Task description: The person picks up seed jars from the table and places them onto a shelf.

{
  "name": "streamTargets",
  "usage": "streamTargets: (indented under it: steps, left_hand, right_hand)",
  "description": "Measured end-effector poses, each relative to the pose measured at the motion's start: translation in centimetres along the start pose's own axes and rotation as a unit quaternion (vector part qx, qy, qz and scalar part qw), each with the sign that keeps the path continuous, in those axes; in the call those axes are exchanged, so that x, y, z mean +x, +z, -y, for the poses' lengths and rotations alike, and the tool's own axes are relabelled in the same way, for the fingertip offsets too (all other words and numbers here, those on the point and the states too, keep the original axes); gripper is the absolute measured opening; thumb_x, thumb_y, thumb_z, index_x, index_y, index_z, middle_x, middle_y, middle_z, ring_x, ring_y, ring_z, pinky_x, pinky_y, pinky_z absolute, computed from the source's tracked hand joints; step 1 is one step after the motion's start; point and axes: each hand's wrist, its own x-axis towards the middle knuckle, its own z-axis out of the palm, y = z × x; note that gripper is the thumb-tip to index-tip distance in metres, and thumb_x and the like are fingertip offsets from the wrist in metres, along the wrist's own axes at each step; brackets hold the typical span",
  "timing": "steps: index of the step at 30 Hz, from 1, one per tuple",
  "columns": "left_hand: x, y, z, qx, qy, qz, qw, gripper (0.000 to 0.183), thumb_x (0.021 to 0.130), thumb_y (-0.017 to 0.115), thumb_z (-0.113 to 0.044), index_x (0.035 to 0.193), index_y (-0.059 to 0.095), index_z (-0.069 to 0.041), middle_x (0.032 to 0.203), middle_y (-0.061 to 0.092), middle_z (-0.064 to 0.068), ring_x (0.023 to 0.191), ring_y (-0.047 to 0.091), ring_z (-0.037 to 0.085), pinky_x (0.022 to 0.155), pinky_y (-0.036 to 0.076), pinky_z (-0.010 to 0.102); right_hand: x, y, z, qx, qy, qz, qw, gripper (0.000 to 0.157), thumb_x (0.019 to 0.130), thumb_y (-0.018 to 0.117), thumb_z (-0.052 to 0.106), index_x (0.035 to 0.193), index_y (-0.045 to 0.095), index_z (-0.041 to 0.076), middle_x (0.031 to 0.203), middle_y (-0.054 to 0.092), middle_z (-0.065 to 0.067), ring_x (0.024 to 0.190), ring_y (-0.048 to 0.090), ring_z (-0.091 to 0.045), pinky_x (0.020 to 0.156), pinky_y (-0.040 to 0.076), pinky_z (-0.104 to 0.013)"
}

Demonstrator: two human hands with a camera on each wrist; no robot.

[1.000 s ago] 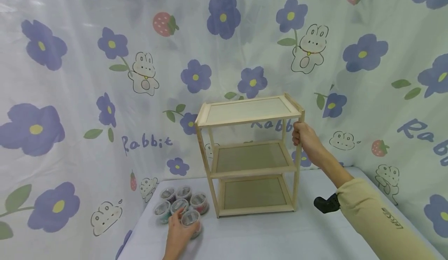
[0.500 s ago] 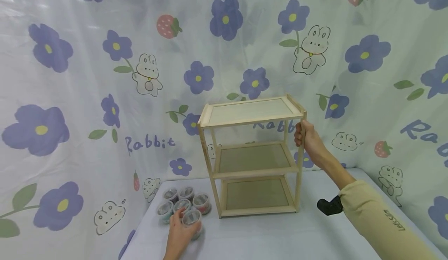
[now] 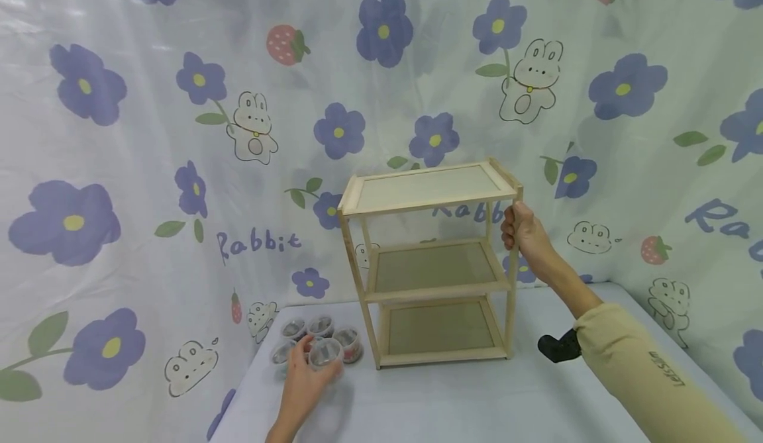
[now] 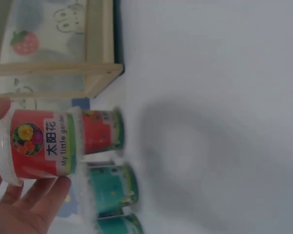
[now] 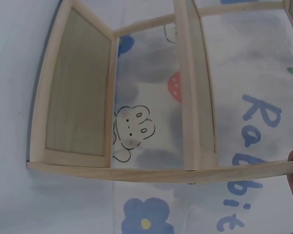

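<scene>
My left hand (image 3: pixel 301 385) grips a clear-lidded plastic cup (image 3: pixel 325 353) between thumb and fingers. In the left wrist view this cup (image 4: pixel 36 144) has a red label with a flower picture and the words "My little garden". It is raised off the table, with a shadow below. Several similar cups (image 3: pixel 349 345) stand close behind it, some red and some teal. My right hand (image 3: pixel 530 236) is wrapped round the front right post of a three-tier wooden shelf (image 3: pixel 429 189). In the right wrist view only part of that hand (image 4: pixel 0 108) shows.
The shelf stands on a white-covered table (image 3: pixel 441 403), just right of the cups. A black object (image 3: pixel 558 347) lies to the right, partly hidden by my right sleeve (image 3: pixel 650 370). Behind everything hangs a curtain (image 3: pixel 381 98) printed with flowers and rabbits.
My left hand has lifted the red-labelled cup from the table, slightly up and away from me. My right hand keeps its grip on the shelf post.
</scene>
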Motion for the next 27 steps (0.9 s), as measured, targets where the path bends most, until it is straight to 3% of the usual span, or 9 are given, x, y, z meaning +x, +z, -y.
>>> streamTargets:
  steps: [5, 11, 19, 27]
  left_hand:
    - [0.5, -1.4, -0.9, -0.009, 0.008, 0.000, 0.9999, 0.091, 0.078, 0.083, -0.035, 0.146, 0.033, 0.001, 0.131, 0.042, 0.022, 0.117, 0.049, 0.039, 0.097, 0.044, 0.053]
    - [1.2, -2.6, -1.6, -0.002, 0.009, 0.000, 1.0000, 0.089, 0.079, 0.082, -0.033, 0.147, 0.033, -0.003, 0.125, 0.041, 0.015, 0.107, 0.044, 0.028, 0.081, 0.043, 0.036]
    - [1.7, -3.5, -2.5, -0.016, 0.031, -0.003, 0.9994, 0.090, 0.080, 0.082, -0.037, 0.148, 0.032, -0.005, 0.133, 0.040, 0.019, 0.119, 0.047, 0.036, 0.094, 0.045, 0.050]
    - [2.3, -5.0, -4.7, -0.013, 0.061, -0.009, 0.9980, 0.083, 0.082, 0.081, -0.038, 0.145, 0.037, -0.006, 0.129, 0.043, 0.016, 0.112, 0.047, 0.029, 0.086, 0.046, 0.041]
  right_hand:
    - [-0.1, 0.2, 0.1, -0.009, -0.001, 0.003, 1.000, 0.043, 0.105, 0.014, 0.047, 0.090, 0.033, 0.012, 0.079, 0.032, 0.000, 0.067, 0.034, -0.014, 0.063, 0.035, -0.029]
    - [-0.2, 0.3, 0.1, -0.018, -0.005, -0.003, 1.000, 0.045, 0.105, 0.013, 0.048, 0.090, 0.033, 0.010, 0.078, 0.032, -0.001, 0.066, 0.034, -0.014, 0.063, 0.035, -0.029]
    - [-0.2, 0.1, -0.1, -0.020, -0.010, -0.016, 1.000, 0.043, 0.105, 0.016, 0.048, 0.089, 0.034, 0.012, 0.077, 0.034, 0.000, 0.066, 0.035, -0.014, 0.062, 0.036, -0.028]
    - [0.0, 0.2, -0.1, -0.029, -0.015, -0.010, 0.999, 0.044, 0.105, 0.014, 0.047, 0.089, 0.032, 0.010, 0.077, 0.032, -0.002, 0.066, 0.034, -0.015, 0.062, 0.034, -0.030]
